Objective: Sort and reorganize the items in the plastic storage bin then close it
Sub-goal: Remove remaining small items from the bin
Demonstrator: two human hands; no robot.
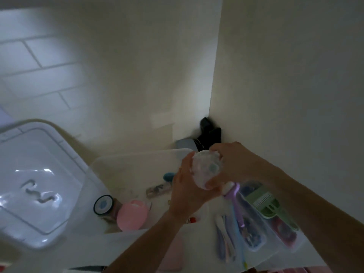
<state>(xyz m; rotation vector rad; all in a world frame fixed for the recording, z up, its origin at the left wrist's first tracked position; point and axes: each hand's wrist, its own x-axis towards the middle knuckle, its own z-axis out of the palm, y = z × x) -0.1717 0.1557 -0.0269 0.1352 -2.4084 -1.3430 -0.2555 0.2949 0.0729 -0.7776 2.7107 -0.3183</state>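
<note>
Mid-sort, both hands, left [184, 191] and right [229, 166], curl their fingers around a clear jar [205, 168] above the open bin [137, 156]; next it likely needs placing inside.

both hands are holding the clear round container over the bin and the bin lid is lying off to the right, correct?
Not quite: in the head view the lid lies to the left. Both hands do hold the clear round container over the bin.

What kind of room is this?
Probably a bathroom or a washing corner at home. There are white tiles on the wall, a purple razor, and a clear storage bin of small toiletry things.
</note>
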